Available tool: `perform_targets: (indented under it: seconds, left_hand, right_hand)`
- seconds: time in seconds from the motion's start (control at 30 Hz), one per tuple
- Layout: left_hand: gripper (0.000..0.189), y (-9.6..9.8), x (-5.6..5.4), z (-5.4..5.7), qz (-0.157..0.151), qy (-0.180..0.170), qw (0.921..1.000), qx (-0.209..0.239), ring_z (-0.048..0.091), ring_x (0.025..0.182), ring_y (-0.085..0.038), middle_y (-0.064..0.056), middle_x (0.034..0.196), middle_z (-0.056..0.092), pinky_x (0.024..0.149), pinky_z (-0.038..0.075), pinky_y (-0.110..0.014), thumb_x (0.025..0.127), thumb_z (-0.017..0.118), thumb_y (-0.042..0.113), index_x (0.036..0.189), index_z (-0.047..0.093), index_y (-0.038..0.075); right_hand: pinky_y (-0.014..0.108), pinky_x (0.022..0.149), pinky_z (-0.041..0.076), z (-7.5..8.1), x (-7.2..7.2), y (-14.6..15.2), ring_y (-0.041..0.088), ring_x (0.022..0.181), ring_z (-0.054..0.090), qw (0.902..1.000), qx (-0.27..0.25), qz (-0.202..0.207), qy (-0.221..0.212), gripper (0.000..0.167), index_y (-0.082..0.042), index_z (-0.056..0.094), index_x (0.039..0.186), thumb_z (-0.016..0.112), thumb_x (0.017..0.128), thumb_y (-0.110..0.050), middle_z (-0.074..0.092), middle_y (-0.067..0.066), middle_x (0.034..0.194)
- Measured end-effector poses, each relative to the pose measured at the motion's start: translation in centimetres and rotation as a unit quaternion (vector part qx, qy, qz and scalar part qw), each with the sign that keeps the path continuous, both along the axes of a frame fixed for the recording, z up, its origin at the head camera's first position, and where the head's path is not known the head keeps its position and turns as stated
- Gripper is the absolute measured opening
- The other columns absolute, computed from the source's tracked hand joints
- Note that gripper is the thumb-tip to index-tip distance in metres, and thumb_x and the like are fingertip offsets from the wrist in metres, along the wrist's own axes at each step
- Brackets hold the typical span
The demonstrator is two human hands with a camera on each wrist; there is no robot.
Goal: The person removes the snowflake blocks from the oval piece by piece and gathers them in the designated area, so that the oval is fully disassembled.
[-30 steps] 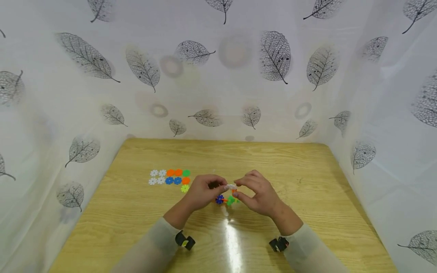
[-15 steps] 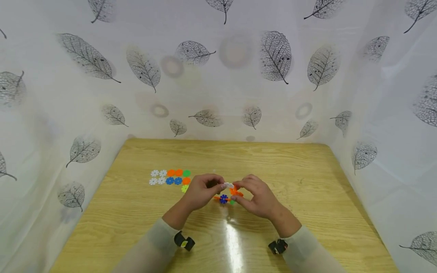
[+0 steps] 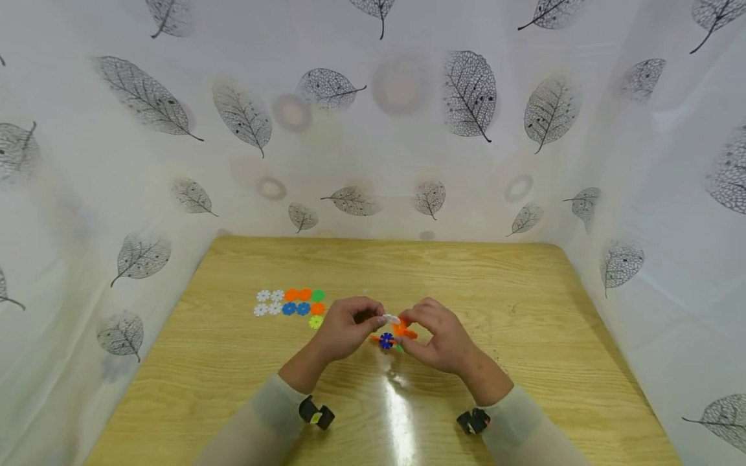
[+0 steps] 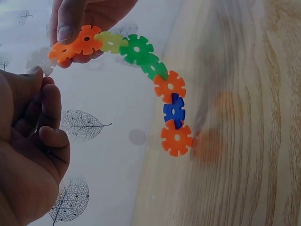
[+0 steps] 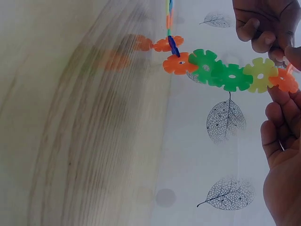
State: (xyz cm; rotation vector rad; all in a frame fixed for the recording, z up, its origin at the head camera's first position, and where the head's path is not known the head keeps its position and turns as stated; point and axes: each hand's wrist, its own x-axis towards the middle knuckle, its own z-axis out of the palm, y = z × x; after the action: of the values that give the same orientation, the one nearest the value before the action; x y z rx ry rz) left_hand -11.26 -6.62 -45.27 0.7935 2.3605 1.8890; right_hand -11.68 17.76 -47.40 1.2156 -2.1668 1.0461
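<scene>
My left hand [image 3: 346, 329] pinches a white notched snowflake disc [image 4: 40, 61] between thumb and forefinger. Facing it, my right hand [image 3: 441, 336] pinches the orange discs [image 4: 88, 39] at the end of a linked chain, thumb on one side and fingers on the other. The white disc meets the end orange disc edge to edge. From there the chain hangs in a curve: a yellow disc [image 4: 111, 43], two green discs [image 4: 137, 49], an orange disc [image 4: 170, 86], a blue disc [image 4: 174, 111] and another orange disc [image 4: 177, 138]. My right fingertips partly hide the joint.
Loose discs lie in rows on the wooden table [image 3: 245, 375] to the left: white discs [image 3: 263, 295], orange discs [image 3: 291, 294], blue discs [image 3: 289, 309], a green disc [image 3: 317, 295] and a yellow disc [image 3: 316, 321]. A leaf-print curtain [image 3: 402, 149] surrounds the table.
The chain has swung: its blue disc has shifted right, and orange discs now show at my right fingertips where green showed below. Both hands stay almost in place, still gripping.
</scene>
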Motion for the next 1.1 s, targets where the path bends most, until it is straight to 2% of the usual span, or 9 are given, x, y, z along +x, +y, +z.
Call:
perform_targets:
  seconds: [0.1, 0.2, 0.33, 0.47, 0.67, 0.83, 0.97, 1.1]
  left_hand:
    - [0.005, -0.9, -0.4, 0.4, 0.022, 0.011, 0.9996, 0.012, 0.06, 0.068, -0.021, -0.02, 0.085, 0.067, 0.062, 0.052, -0.025, 0.099, 0.067, -0.002, 0.096, 0.069, -0.003]
    - [0.005, -2.1, -1.0, 0.7, 0.046, 0.018, 0.9985, 0.024, 0.059, 0.069, -0.023, -0.014, 0.084, 0.067, 0.061, 0.051, -0.025, 0.099, 0.069, 0.002, 0.098, 0.069, -0.002]
    - [0.007, -3.2, -1.6, 0.9, 0.044, 0.019, 0.9986, 0.022, 0.057, 0.07, -0.029, -0.015, 0.085, 0.066, 0.061, 0.049, -0.026, 0.1, 0.07, 0.006, 0.1, 0.071, -0.001]
    - [0.008, -3.8, -1.6, 0.6, 0.052, -0.017, 0.9984, 0.015, 0.059, 0.072, -0.026, -0.017, 0.087, 0.067, 0.063, 0.053, -0.03, 0.1, 0.071, 0.01, 0.1, 0.072, 0.002]
    - [0.009, -4.9, -1.5, -0.1, 0.084, -0.078, 0.9933, -0.017, 0.064, 0.081, -0.036, -0.011, 0.092, 0.07, 0.07, 0.057, -0.039, 0.1, 0.073, 0.022, 0.102, 0.073, 0.013]
    - [0.013, -6.1, -1.5, -0.7, 0.1, -0.115, 0.9874, -0.044, 0.068, 0.088, -0.031, -0.019, 0.103, 0.071, 0.077, 0.058, -0.052, 0.101, 0.072, 0.026, 0.105, 0.072, 0.014]
    - [0.015, -7.2, -1.4, -1.4, 0.115, -0.136, 0.9823, -0.058, 0.066, 0.092, -0.042, -0.019, 0.102, 0.071, 0.072, 0.056, -0.042, 0.1, 0.073, 0.029, 0.106, 0.072, 0.016]
    - [0.017, -8.0, -1.4, -2.0, 0.126, -0.127, 0.9814, -0.07, 0.064, 0.09, -0.047, -0.02, 0.099, 0.071, 0.064, 0.051, -0.031, 0.099, 0.074, 0.031, 0.107, 0.074, 0.016]
  right_hand:
    - [0.031, 0.075, 0.053, -0.4, 0.0, 0.3, 0.016, 0.084, 0.062, 0.9999, -0.007, -0.005, 0.007, 0.026, -0.01, 0.075, 0.104, 0.085, 0.081, -0.017, 0.071, -0.006, 0.091]
    - [0.03, 0.073, 0.054, -0.8, 0.1, 0.7, 0.015, 0.082, 0.062, 0.9997, -0.015, -0.012, 0.016, 0.022, -0.009, 0.076, 0.101, 0.084, 0.083, -0.019, 0.072, -0.005, 0.09]
    - [0.03, 0.072, 0.054, -0.8, 0.0, 1.0, 0.019, 0.081, 0.064, 0.9995, -0.021, -0.014, 0.021, 0.02, -0.009, 0.076, 0.101, 0.081, 0.088, -0.023, 0.072, -0.004, 0.09]
    - [0.03, 0.072, 0.054, -0.6, -0.2, 1.0, 0.019, 0.081, 0.064, 0.9995, -0.02, -0.009, 0.023, 0.021, -0.008, 0.076, 0.103, 0.08, 0.089, -0.023, 0.072, -0.004, 0.091]
    - [0.03, 0.072, 0.054, -0.3, -0.3, 0.8, 0.018, 0.082, 0.063, 0.9993, -0.023, -0.003, 0.029, 0.023, -0.007, 0.076, 0.104, 0.081, 0.088, -0.022, 0.073, -0.004, 0.091]
    - [0.03, 0.073, 0.054, -0.4, -0.4, 0.8, 0.017, 0.082, 0.063, 0.9993, -0.024, 0.002, 0.029, 0.024, -0.006, 0.076, 0.105, 0.08, 0.09, -0.024, 0.073, -0.003, 0.092]
    - [0.03, 0.074, 0.054, -0.3, -0.5, 0.8, 0.017, 0.084, 0.064, 0.9994, -0.022, 0.003, 0.026, 0.026, -0.005, 0.076, 0.106, 0.082, 0.088, -0.023, 0.074, -0.003, 0.093]
    - [0.031, 0.075, 0.055, -0.2, -0.5, 1.0, 0.017, 0.085, 0.064, 0.9997, -0.018, -0.003, 0.018, 0.027, -0.005, 0.077, 0.107, 0.083, 0.087, -0.022, 0.074, -0.003, 0.094]
